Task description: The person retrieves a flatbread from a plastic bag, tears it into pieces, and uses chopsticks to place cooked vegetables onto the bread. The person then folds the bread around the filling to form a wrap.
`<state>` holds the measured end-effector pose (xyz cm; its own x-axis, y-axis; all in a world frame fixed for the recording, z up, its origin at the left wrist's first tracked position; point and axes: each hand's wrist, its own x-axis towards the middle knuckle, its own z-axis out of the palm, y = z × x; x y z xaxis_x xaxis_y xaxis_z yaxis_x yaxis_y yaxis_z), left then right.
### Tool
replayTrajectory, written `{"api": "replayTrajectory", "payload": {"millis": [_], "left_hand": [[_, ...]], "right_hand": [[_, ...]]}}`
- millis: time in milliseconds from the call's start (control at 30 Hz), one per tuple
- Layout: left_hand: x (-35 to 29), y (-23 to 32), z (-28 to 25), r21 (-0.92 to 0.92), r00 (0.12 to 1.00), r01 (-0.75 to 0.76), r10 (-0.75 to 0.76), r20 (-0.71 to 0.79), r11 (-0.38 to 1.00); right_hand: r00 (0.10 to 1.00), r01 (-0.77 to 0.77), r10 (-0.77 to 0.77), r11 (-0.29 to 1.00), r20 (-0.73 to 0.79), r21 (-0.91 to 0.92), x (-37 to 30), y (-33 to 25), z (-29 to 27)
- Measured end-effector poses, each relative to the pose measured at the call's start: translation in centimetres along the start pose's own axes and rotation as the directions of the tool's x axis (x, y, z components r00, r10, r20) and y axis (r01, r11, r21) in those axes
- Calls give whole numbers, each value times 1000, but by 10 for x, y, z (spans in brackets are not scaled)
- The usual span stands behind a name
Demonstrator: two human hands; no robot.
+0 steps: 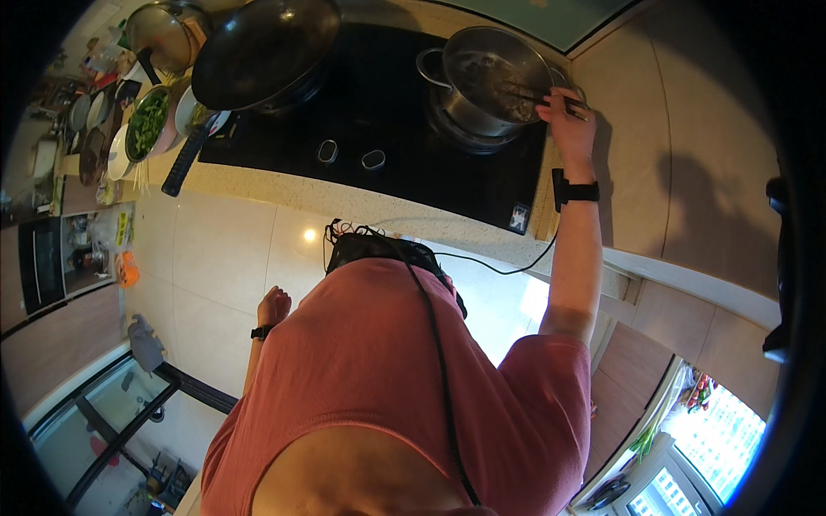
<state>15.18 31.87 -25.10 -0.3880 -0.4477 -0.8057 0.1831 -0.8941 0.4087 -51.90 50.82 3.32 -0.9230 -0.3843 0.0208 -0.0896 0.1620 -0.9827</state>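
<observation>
My right hand [570, 127] is closed round a pair of dark chopsticks [527, 89] at the right rim of a steel pot [482, 112]. The chopsticks slant leftward into the pot, where their tips meet cloudy, bubbling-looking liquid [483, 72]; what lies in it is hard to make out. The pot stands on the right burner of a black glass cooktop [379, 112]. My left hand [274, 306] hangs low by my side, away from the counter, its fingers curled in with nothing seen in them.
A dark wok [267, 47] sits on the left burner, its black handle [189, 155] jutting past the counter edge. Left of it are a bowl of green vegetables [148, 125], other bowls and a glass lid [163, 39]. A tiled wall [632, 112] rises close beside my right hand. A cable [508, 271] hangs near my right arm.
</observation>
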Motion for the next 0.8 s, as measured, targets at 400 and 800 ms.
{"api": "replayTrajectory", "payload": {"millis": [400, 800], "left_hand": [[-12, 3, 17, 118, 996, -83, 80, 24, 990], [-20, 39, 214, 814, 915, -368, 329, 233, 449]], "right_hand": [[957, 179, -180, 984, -228, -26, -30, -45, -21], [959, 144, -155, 988, -236, -62, -49, -23, -16]]}}
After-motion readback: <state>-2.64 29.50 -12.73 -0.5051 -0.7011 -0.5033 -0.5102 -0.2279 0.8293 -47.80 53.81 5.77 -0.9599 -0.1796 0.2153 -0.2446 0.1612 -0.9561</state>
